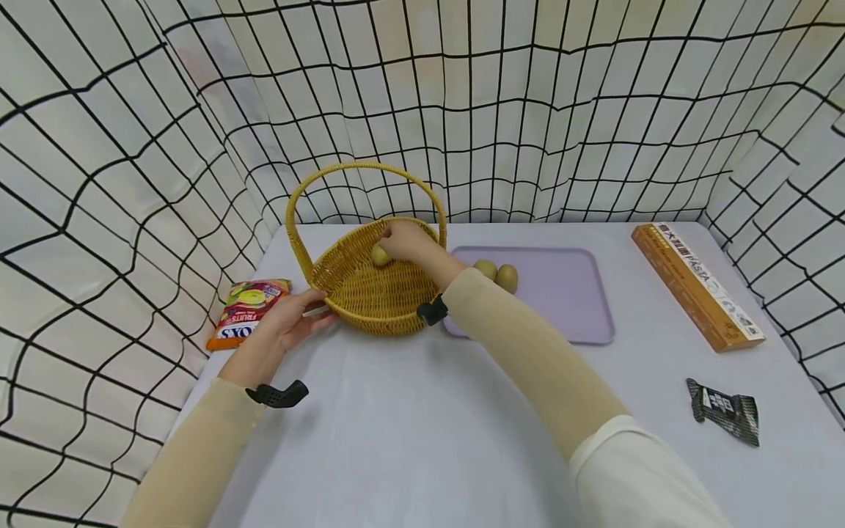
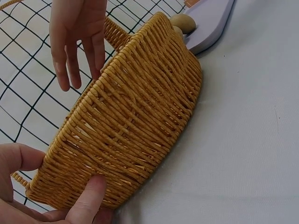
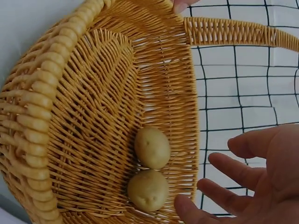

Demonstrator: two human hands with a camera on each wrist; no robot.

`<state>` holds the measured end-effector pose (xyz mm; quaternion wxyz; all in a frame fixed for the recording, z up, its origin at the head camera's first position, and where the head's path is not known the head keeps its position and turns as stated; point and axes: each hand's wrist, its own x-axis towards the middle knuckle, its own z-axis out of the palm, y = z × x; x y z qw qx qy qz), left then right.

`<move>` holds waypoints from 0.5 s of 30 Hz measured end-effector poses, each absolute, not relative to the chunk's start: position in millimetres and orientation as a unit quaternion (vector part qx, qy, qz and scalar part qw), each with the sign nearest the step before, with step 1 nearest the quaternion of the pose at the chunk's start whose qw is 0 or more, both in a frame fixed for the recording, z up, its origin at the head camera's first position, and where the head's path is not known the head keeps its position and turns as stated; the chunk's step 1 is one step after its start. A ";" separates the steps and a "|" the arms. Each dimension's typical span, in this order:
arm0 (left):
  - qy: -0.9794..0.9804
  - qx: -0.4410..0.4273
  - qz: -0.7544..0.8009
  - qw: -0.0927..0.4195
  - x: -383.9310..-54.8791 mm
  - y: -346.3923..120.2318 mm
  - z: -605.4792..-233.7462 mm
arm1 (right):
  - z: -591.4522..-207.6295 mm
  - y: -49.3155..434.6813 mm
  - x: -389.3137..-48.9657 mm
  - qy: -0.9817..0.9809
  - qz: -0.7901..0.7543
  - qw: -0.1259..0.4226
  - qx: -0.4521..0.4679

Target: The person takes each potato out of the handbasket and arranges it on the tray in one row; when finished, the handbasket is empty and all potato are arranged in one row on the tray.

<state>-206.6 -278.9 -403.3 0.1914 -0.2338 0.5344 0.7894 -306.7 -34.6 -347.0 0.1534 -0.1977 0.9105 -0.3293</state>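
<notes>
A yellow wicker basket point(image 1: 376, 293) with a tall handle stands toward the back left of the table. My left hand point(image 1: 290, 323) holds its left end, with the thumb at the rim and a finger against the outer wall in the left wrist view. Over the inside of the basket is my right hand point(image 1: 407, 242), its fingers spread and nothing between them in the right wrist view. Two potatoes, a nearer potato point(image 3: 153, 148) and another potato point(image 3: 148, 190), lie side by side in the basket, close to the right fingertips.
Right of the basket lies a lilac tray point(image 1: 561, 308) with two potatoes point(image 1: 507, 279), partly behind my right forearm. A snack bag point(image 1: 249, 312) lies left. At the right are a pasta box point(image 1: 696, 286) and a small black packet point(image 1: 724, 411). Black netting point(image 1: 488, 110) surrounds the table.
</notes>
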 end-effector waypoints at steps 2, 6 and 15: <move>0.536 -0.232 0.789 0.189 -205.3 -280.2 -402.8 | -348.6 -37.1 -309.0 0.914 -0.331 0.139 -0.191; 0.541 -0.226 0.789 0.186 -203.3 -280.9 -403.0 | -354.4 -40.8 -317.3 0.911 -0.350 0.139 -0.167; 0.551 -0.221 0.784 0.183 -204.3 -279.8 -406.3 | -375.0 -39.8 -332.4 0.904 -0.367 0.163 -0.145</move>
